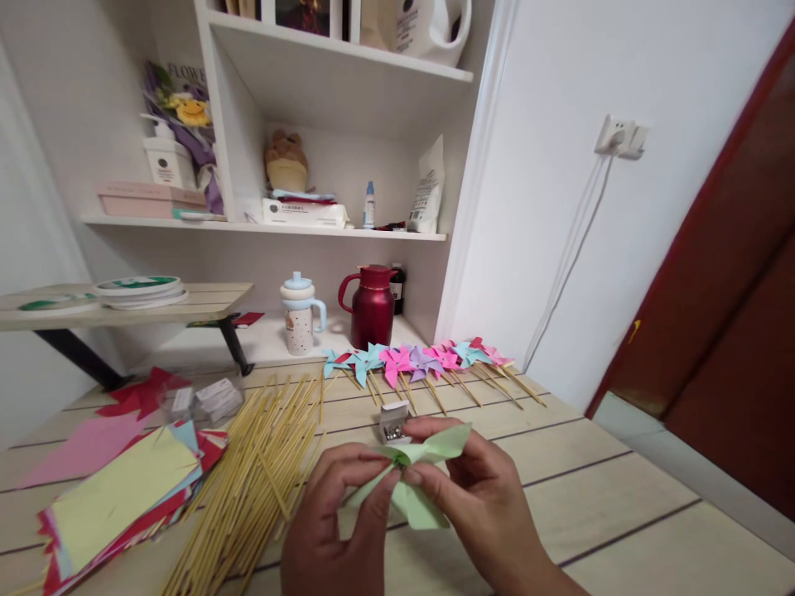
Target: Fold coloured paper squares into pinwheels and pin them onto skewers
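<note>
A light green paper pinwheel (422,505) is held up over the table between both my hands. My left hand (348,505) pinches it at the left, thumb and forefinger close to its centre. My right hand (478,488) grips it from the right, with the thumb near the middle and the fingers behind a blade. The blades are folded inward at the centre, where the fingertips partly cover them. Just beyond my fingers stands a small open box (394,422) of shiny metal pieces, partly hidden by the right hand.
Left of my hands lie many thin wooden sticks (248,480) and a stack of coloured paper (124,497). Finished pinwheels (397,364) on sticks lie along the back. Behind them stand a red jug (373,306) and a cup (299,323). A small raised table (211,300) is at the left.
</note>
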{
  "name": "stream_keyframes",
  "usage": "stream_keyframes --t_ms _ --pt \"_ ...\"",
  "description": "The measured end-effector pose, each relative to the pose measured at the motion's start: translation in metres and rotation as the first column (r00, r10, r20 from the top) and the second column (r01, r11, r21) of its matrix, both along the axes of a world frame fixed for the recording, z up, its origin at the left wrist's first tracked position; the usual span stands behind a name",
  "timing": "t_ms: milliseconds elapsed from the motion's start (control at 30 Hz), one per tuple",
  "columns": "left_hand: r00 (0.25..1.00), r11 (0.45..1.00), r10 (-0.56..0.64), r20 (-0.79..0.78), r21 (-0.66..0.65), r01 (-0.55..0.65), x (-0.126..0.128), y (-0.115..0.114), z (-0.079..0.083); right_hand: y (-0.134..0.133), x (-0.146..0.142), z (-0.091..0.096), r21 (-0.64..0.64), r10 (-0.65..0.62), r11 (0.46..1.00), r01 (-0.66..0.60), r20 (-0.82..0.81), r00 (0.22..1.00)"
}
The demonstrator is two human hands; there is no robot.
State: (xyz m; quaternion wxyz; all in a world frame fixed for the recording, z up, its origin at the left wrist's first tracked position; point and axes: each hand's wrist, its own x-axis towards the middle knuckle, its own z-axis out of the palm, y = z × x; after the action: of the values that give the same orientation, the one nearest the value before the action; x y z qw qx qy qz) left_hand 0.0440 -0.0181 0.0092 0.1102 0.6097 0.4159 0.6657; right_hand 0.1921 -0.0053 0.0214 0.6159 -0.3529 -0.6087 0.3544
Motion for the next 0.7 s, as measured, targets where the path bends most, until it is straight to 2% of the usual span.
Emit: stream_keyframes --t_ms 100,200,333,500,600,700 --pt "0.996 0.986 0.07 -0.057 0.156 -0.061 -0.0003 -0.0023 -0.0001 -0.0026 0.0 0.0057 0.082 -0.021 0.997 0.016 0.052 0.998" --pt "0.988 0.971 0.094 -0.12 0.228 -0.065 -0.0008 -0.0056 -0.0004 -0.0045 0.0007 0.0092 0.112 -0.012 0.994 0.0 0.107 0.994" --pt "0.982 0.973 0.138 -0.129 0.202 -0.11 -0.0007 -0.0061 -0.0017 -0.0041 0.001 0.0083 0.106 0.02 0.994 -0.03 0.1 0.995" --pt "0.971 0.969 0.199 -0.131 0.176 -0.175 -0.0028 -0.0019 -0.0026 -0.0011 0.0012 0.0026 -0.043 0.089 0.995 -0.088 0.027 0.996" --pt "0.961 0.96 0.264 -0.086 0.115 -0.254 -0.0013 -0.003 -0.0007 0.0007 0.0023 0.0011 -0.049 0.08 0.996 -0.079 0.009 0.997" --pt "0.967 0.969 0.244 -0.075 0.064 -0.239 0.0039 -0.0057 0.001 0.0019 0.0035 0.0015 -0.034 0.041 0.999 -0.041 0.014 0.999"
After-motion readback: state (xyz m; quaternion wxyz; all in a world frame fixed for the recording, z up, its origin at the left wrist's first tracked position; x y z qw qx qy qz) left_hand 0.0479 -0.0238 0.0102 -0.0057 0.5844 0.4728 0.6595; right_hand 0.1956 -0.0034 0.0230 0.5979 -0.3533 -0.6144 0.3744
